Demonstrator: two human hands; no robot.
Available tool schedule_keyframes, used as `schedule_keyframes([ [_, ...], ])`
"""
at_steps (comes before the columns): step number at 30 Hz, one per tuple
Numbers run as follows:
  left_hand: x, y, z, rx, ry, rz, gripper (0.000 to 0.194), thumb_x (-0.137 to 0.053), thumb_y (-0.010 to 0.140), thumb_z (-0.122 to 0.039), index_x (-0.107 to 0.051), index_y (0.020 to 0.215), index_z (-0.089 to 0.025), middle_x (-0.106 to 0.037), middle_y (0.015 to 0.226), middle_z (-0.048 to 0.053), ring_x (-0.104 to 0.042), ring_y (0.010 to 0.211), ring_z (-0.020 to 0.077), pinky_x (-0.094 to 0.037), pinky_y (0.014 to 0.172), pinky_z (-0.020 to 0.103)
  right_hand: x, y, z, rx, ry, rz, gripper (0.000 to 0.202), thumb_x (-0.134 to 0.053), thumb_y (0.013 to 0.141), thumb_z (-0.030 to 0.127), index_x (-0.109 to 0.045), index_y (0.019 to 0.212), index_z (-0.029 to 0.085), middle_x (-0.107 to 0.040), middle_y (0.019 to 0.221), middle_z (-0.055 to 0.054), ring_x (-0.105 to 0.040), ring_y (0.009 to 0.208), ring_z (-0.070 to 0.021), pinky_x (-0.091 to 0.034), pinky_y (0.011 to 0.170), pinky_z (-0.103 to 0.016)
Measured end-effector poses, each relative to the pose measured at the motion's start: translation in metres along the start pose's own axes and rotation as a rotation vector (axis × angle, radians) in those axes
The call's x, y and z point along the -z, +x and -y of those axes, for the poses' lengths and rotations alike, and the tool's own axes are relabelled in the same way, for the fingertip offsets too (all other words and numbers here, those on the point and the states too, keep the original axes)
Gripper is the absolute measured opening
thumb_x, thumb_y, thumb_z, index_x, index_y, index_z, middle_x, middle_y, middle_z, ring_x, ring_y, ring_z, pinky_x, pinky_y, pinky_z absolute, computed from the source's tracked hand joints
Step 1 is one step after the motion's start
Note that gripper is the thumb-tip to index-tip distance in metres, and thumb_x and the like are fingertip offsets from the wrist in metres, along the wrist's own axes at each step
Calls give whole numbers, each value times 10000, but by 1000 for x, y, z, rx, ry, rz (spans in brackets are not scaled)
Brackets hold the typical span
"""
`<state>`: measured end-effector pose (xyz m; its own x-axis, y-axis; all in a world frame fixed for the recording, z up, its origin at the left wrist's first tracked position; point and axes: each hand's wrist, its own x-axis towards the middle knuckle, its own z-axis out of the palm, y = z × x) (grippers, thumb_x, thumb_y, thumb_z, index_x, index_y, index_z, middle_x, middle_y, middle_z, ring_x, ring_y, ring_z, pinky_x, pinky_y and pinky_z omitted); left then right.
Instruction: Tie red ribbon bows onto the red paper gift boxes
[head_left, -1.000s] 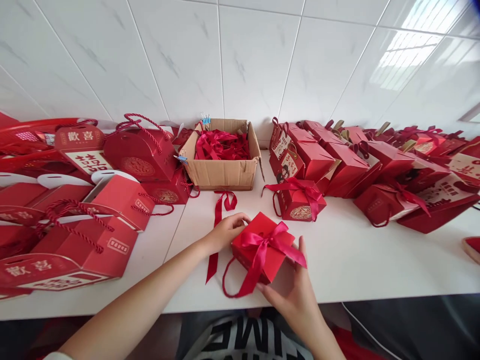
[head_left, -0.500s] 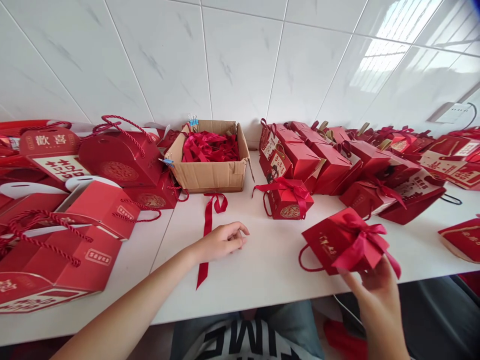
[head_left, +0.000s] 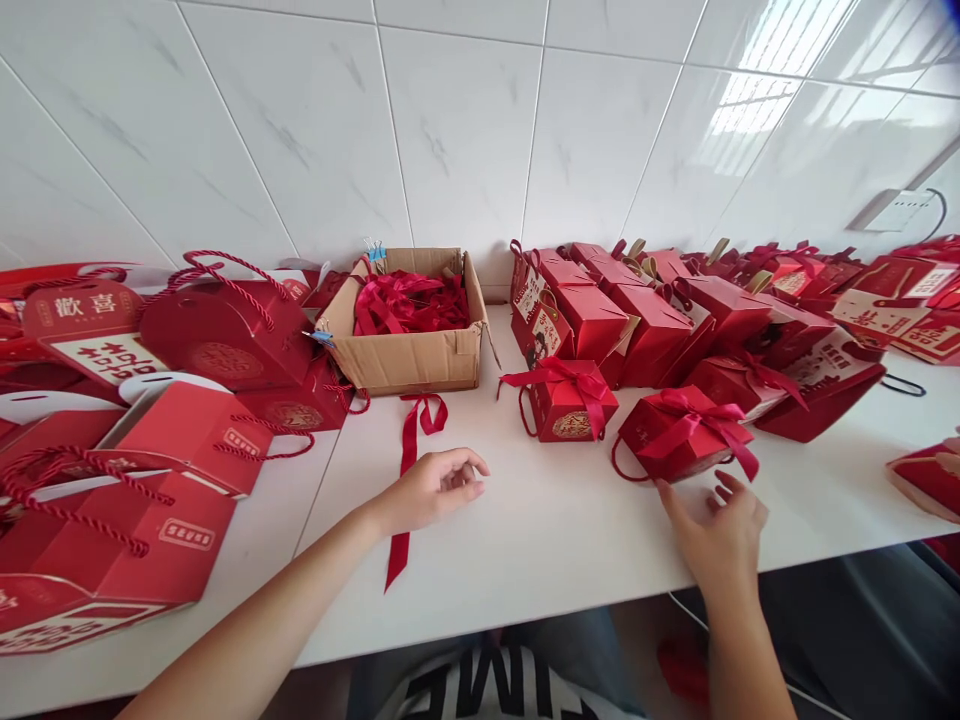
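My left hand (head_left: 435, 488) rests over the white table with curled fingers apart and nothing in them. Under its wrist lies a loose red ribbon (head_left: 409, 440), its upper end looped. On the right, my right hand (head_left: 716, 525) has its fingers spread at the near edge of a red gift box (head_left: 667, 440) with a bow on top. The box stands on the table, its cord handle to the left. Beside it is another bowed box (head_left: 570, 405) with a round gold emblem.
A cardboard box (head_left: 409, 362) full of red ribbons stands near the tiled wall. Red boxes with rope handles (head_left: 187, 500) crowd the left side of the table (head_left: 525, 550). Rows of red boxes (head_left: 652, 330) fill the back right. A black seat is below the right edge.
The bowed box in my right hand has moved back and left onto the table, and my right hand has let it go. My left hand is almost unmoved.
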<state>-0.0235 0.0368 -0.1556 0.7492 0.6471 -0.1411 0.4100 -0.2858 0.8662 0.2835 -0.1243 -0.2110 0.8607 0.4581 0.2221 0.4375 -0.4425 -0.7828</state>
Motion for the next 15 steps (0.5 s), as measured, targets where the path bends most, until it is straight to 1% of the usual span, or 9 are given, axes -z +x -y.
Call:
schedule_keyframes([
  [2, 4, 3, 6, -14, 53, -119, 250, -534, 856, -407, -594, 958, -188, -561, 747, 0, -504, 658, 128, -408, 609, 242, 3, -3, -1, 23, -31, -8, 653, -666, 673, 559, -521, 1124, 109, -470, 1124, -183, -541, 957, -316, -460, 876, -525],
  [3, 7, 5, 10, -18, 86, -187, 232, -535, 855, -395, -595, 940, -188, -554, 729, -5, -484, 637, 126, -397, 605, 244, 4, -4, -1, 37, -66, 9, 586, -639, 698, 567, -545, 1075, 128, -484, 1073, -163, -536, 972, -325, -453, 881, -527],
  [5, 15, 9, 18, -21, 154, -315, 188, -544, 843, -364, -599, 888, -189, -539, 695, -14, -451, 604, 122, -375, 599, 251, 5, -6, -1, 75, -132, 59, 554, -607, 720, 587, -567, 1065, 155, -497, 1061, -154, -521, 1040, -355, -439, 904, -541],
  [8, 27, 11, 26, -17, 233, -474, 151, -540, 837, -331, -606, 834, -195, -538, 669, -19, -449, 594, 123, -368, 617, 256, 6, -7, -4, 177, -198, 157, 657, -550, 744, 623, -536, 1226, 175, -492, 1204, -181, -490, 1145, -399, -417, 939, -578],
  [12, 41, 13, 34, 29, 294, -696, 157, -500, 854, -325, -594, 888, -204, -560, 702, -9, -492, 628, 133, -384, 632, 251, 5, -1, -21, 312, -318, 291, 869, -506, 743, 663, -363, 1446, 173, -482, 1325, -203, -471, 1203, -459, -428, 920, -633],
  [13, 44, 13, 36, 49, 306, -752, 165, -487, 860, -330, -584, 907, -205, -560, 711, -7, -501, 634, 135, -387, 631, 249, 3, 1, -27, 338, -348, 335, 887, -514, 740, 656, -324, 1473, 195, -478, 1353, -194, -472, 1208, -471, -434, 906, -650],
  [14, 45, 14, 39, 69, 318, -798, 172, -480, 865, -336, -575, 921, -205, -559, 715, -7, -507, 634, 136, -391, 630, 247, 1, 3, -33, 361, -355, 354, 905, -523, 730, 649, -286, 1494, 224, -468, 1379, -184, -471, 1212, -487, -441, 888, -669],
  [15, 47, 16, 42, 88, 330, -831, 177, -480, 866, -345, -567, 931, -205, -556, 713, -9, -507, 625, 134, -393, 628, 246, -2, 4, -39, 384, -344, 346, 917, -542, 714, 641, -264, 1502, 265, -466, 1397, -168, -471, 1213, -503, -446, 873, -688],
])
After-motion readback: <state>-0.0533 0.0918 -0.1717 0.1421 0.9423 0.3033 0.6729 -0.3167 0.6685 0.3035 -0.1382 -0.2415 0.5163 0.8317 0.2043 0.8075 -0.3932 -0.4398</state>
